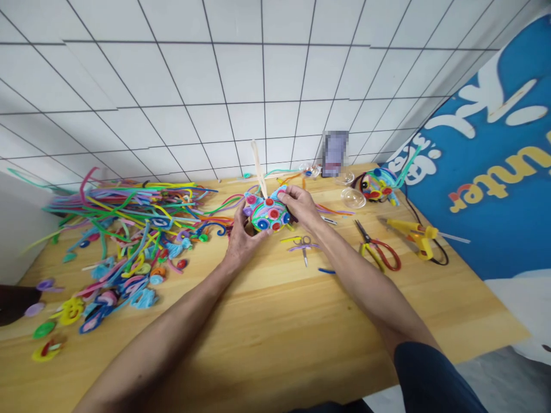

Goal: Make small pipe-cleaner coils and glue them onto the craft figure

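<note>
A colourful pipe-cleaner craft piece [266, 214] with red and blue round spots is held between both hands above the table's middle. My left hand [244, 240] grips its lower left side, thumb along the bottom edge. On its upper right corner, my right hand [300, 207] has fingers and thumb closed. A pale stick or strip [259, 169] rises from the top of the piece. Small scissors [305, 248] lie just below, among short yellow and purple pipe cleaners.
Piles of pipe cleaners [129, 201] and small coiled shapes [142, 269] cover the left of the wooden table [267, 321]. At right are red-handled pliers or scissors [386, 255], a yellow glue gun [419, 235], clear domes [353, 198], another craft piece [377, 184] and a blurred phone [334, 152].
</note>
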`<state>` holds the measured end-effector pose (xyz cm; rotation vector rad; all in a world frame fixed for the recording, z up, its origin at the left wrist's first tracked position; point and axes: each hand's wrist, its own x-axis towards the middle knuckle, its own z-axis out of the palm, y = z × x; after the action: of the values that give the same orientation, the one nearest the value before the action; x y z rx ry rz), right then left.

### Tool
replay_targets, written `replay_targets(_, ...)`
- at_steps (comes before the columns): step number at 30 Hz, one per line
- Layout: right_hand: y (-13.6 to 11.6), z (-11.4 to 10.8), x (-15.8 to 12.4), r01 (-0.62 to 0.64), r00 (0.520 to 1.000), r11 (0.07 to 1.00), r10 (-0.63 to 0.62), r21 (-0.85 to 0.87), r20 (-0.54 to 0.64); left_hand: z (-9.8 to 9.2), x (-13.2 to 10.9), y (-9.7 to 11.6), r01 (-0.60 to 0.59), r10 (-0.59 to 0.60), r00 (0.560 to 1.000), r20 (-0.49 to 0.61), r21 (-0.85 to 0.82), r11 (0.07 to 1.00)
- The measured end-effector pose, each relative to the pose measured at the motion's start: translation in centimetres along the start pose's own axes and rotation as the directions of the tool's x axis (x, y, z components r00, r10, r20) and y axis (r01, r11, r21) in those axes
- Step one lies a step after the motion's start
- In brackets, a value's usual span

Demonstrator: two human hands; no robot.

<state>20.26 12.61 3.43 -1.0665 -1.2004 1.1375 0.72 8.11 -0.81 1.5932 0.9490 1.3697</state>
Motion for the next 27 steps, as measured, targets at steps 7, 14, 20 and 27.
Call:
replay_targets(7,0.3,0.2,0.1,0.030,1.000,0.999,-0.030,0.038,-0.008,-0.3,-0.1,0.0,0.005,-0.005,1.000,0.005,0.043,0.999)
replay_targets(14,-0.7,-0.3,0.1,-0.019,0.998,0.998,0.016,0.059,0.062,-0.3,0.0,-0.5,0.016,-0.016,1.000,-0.013,0.011,1.000)
replay_targets(20,-4.0,-6.3,1.2,-0.094,0.982,0.995,0.097,0.027,-0.163,-0.6,-0.1,-0.9,0.006,-0.007,1.000,0.005,0.025,1.000)
replay_targets(27,-11.4,-11.7,-1.2,0.147,0.949,0.989,-0.145,-0.012,-0.278,-1.2,-0.5,-0.9,-0.056,0.070,0.992,-0.101,0.132,0.990)
